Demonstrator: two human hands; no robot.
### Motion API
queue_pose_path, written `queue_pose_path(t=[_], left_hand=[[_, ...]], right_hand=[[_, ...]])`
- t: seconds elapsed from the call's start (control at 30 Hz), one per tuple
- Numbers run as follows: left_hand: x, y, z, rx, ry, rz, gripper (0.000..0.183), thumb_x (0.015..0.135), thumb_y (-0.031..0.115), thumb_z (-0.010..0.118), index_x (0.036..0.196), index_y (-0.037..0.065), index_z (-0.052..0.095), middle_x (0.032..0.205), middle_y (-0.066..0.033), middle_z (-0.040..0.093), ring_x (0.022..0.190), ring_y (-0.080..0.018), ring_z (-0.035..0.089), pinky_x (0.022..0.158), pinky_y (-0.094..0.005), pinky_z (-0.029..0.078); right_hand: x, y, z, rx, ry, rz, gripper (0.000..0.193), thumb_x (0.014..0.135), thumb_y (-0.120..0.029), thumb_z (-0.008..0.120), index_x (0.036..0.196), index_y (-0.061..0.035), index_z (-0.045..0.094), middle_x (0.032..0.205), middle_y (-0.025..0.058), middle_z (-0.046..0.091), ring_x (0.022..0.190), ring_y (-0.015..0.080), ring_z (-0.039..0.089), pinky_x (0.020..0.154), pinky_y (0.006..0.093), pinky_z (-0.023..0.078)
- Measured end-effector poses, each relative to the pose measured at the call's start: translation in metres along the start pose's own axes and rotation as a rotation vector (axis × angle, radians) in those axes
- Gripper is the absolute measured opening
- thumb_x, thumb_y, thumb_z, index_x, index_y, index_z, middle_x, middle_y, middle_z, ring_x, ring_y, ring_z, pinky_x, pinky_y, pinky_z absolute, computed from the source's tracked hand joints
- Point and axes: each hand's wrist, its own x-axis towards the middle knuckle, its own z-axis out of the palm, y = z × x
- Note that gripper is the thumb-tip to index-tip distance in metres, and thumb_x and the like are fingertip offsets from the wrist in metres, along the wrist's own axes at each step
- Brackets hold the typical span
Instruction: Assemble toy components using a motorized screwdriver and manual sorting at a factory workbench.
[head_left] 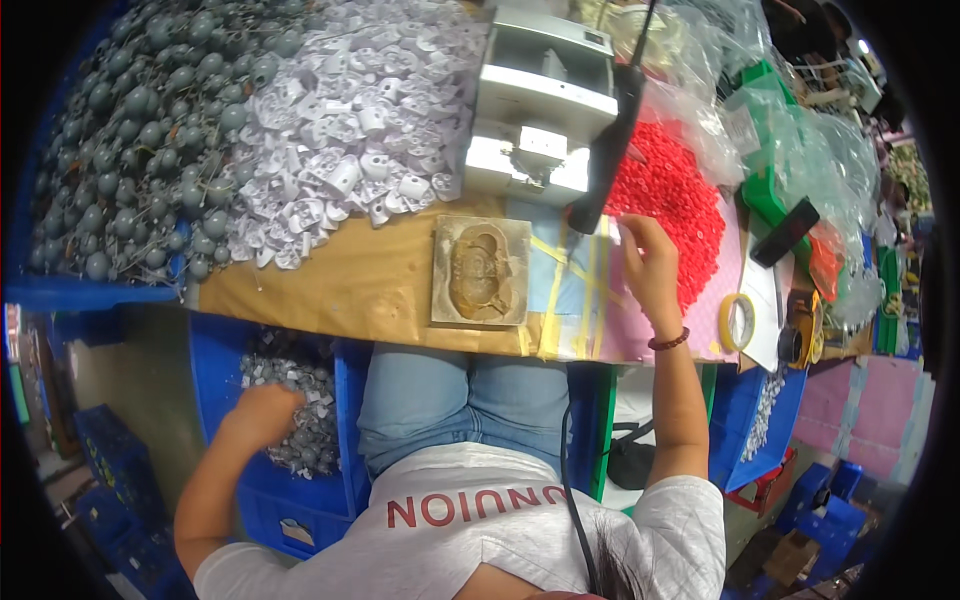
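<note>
My left hand (268, 412) is low on the left, over the edge of a blue bin (222, 350) that holds small grey and white pieces (308, 425). Its fingers are curled together, and what they hold, if anything, is hidden. My right hand (652, 262) reaches over the table at the near left edge of a heap of small red rings (690, 215). The fingers there are bent together, and I cannot make out anything between them. A square metal mould block (440, 268) with a rounded hollow sits on the table between my hands.
Behind the block stands a white and silver machine (545, 95). White plastic caps (350, 150) are heaped left of it, beside grey ball-shaped parts with wires (140, 130). At right lie yellow tape (738, 322), a black device (787, 232) and clear plastic bags (820, 150).
</note>
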Motion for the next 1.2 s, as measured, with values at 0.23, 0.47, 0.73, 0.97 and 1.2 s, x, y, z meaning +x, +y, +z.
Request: queue_pose_path(t=[0.23,0.47,0.73,0.97,1.2], left_hand=[[0.087,0.027,-0.064,0.057,0.695,0.194,0.024,0.079,0.005,0.068,0.102,0.006,0.064,0.097,-0.0133,0.059,0.097,-0.0339,0.057,0.082,-0.0433,0.048],[0.214,0.042,-0.106,0.382,0.835,0.302,0.024,0.075,0.009,0.064,0.099,0.012,0.065,0.100,-0.0056,0.059,0.107,-0.0270,0.054,0.081,-0.0385,0.049],[0.217,0.034,-0.109,0.410,0.775,0.236,0.026,0.075,0.011,0.065,0.102,0.014,0.064,0.100,-0.0060,0.060,0.102,-0.0268,0.055,0.075,-0.0390,0.048],[0.181,0.040,-0.129,0.071,0.982,0.127,0.041,0.077,0.029,0.078,0.106,0.004,0.062,0.094,-0.0123,0.062,0.088,-0.0317,0.061,0.075,-0.0383,0.050],[0.175,0.109,-0.068,-0.302,1.057,0.327,0.046,0.082,0.042,0.075,0.112,0.008,0.065,0.117,-0.0122,0.058,0.115,-0.0339,0.048,0.102,-0.0474,0.037]], right_hand=[[0.020,0.034,0.016,-0.465,-0.017,-0.295,0.017,0.085,-0.002,0.064,0.102,-0.0046,0.063,0.096,0.0135,0.061,0.092,0.0331,0.060,0.075,0.0417,0.051],[0.025,0.041,0.018,-0.498,-0.036,-0.306,0.019,0.083,0.000,0.063,0.102,-0.0045,0.063,0.094,0.0150,0.060,0.089,0.0332,0.059,0.074,0.0417,0.051],[0.005,0.017,0.011,0.106,0.006,-0.038,0.018,0.093,-0.003,0.062,0.111,-0.0011,0.066,0.089,0.0051,0.059,0.075,0.0119,0.054,0.067,0.0252,0.045],[-0.025,-0.007,0.010,0.629,-0.113,0.270,0.016,0.094,-0.008,0.067,0.107,0.0003,0.066,0.090,-0.0005,0.065,0.075,0.0052,0.058,0.067,0.0204,0.047],[-0.031,-0.055,0.033,0.681,-0.280,0.148,0.015,0.094,-0.001,0.061,0.108,-0.0005,0.066,0.094,0.0012,0.065,0.084,0.0084,0.063,0.075,0.0228,0.051]])
